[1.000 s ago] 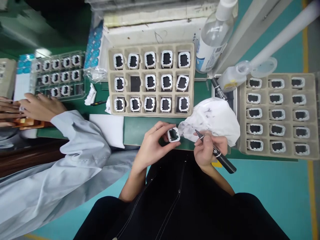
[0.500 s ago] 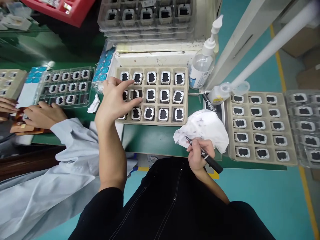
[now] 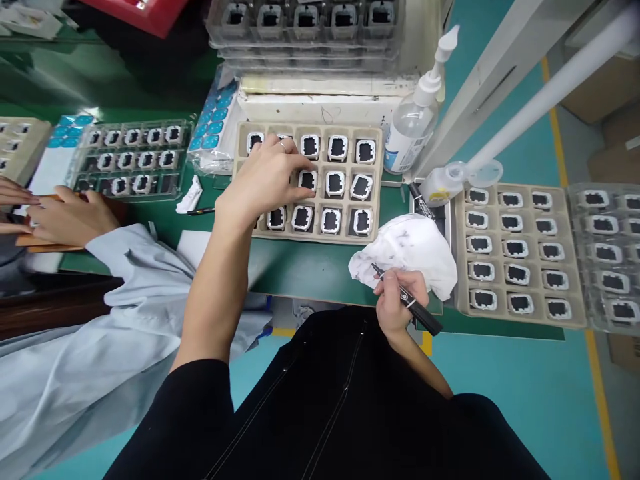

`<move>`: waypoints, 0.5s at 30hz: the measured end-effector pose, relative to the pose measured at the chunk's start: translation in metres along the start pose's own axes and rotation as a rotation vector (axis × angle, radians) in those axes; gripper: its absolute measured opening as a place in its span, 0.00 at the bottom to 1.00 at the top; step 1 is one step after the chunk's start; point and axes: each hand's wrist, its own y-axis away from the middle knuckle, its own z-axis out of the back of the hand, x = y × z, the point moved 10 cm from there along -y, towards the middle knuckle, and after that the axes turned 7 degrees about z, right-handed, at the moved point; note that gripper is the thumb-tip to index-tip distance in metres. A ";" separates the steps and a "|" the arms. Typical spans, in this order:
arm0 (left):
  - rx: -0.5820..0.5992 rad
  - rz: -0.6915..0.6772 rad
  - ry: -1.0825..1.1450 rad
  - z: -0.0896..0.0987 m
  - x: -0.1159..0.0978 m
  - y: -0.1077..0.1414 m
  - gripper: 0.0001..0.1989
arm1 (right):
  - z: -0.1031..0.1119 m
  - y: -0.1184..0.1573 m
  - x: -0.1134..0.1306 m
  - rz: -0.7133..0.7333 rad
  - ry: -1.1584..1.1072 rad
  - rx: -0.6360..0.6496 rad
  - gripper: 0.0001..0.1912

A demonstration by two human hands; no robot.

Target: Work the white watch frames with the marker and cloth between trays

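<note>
My left hand (image 3: 273, 175) reaches over the left half of a beige tray (image 3: 315, 237) that holds several white square frames with black centres. Its thumb and index finger are at the two sides of one white frame (image 3: 307, 180) in the middle row, and the hand covers some of the compartments. In my right hand (image 3: 397, 303) is a black marker (image 3: 420, 315), tip pointing up and left over a white cloth (image 3: 415, 250). The cloth has dark marks and lies on the green table (image 3: 300, 267), to the right of the tray.
A pump bottle (image 3: 407, 130) and a small white bottle (image 3: 445, 183) stand behind the cloth. On the right is another filled tray (image 3: 523, 317); stacked clear trays (image 3: 305, 53) are at the back. A co-worker's hand (image 3: 73, 217) works at the left.
My left hand has moved right along the tray, from the second column's frame to the third column's. A black pen tip now shows beside the left forearm. My right hand still holds the marker.
</note>
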 end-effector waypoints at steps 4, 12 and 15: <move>-0.051 -0.017 0.113 0.018 -0.018 0.015 0.25 | 0.000 -0.001 0.000 0.005 0.001 -0.015 0.14; -0.233 0.074 0.795 -0.019 -0.068 0.119 0.37 | -0.002 -0.005 0.005 0.042 -0.034 -0.049 0.17; -0.244 0.203 0.970 -0.064 -0.092 0.152 0.32 | -0.002 -0.007 0.015 0.112 -0.039 -0.086 0.16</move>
